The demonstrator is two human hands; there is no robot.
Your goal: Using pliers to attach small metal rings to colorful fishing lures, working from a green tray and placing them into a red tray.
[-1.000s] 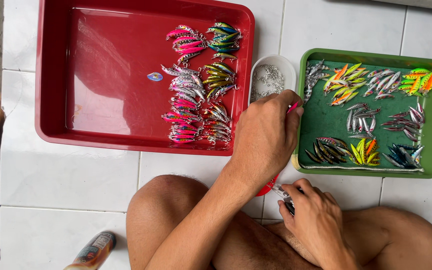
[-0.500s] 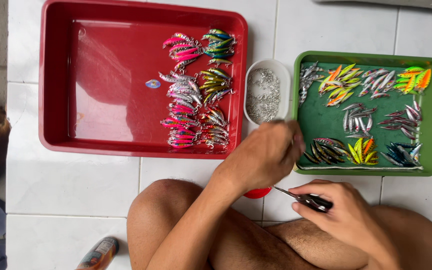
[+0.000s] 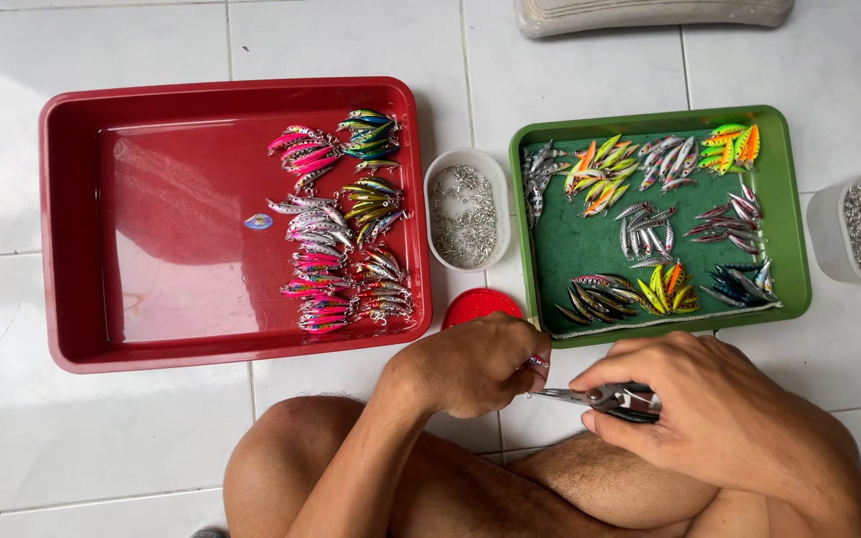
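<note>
On the white tiled floor (image 3: 102, 438), a red tray (image 3: 151, 349) at the left holds finished-looking fishing lures (image 3: 336, 224) in pink, green and silver rows. Next come a small clear tub of metal rings (image 3: 465, 209) and a red lid (image 3: 475, 304).

The left hand (image 3: 470, 364) is closed in a pinch around one small lure (image 3: 537, 362), only its tip showing. The right hand (image 3: 719, 413) is curled shut on slim pliers (image 3: 605, 399), whose nose points at that tip.

The step seems to be fitting a ring; it goes best with the lure held still, close over the knees, and only the plier tips working.

Further right sit a green tray (image 3: 794, 239) of sorted lures and a second tub (image 3: 854, 234).
</note>
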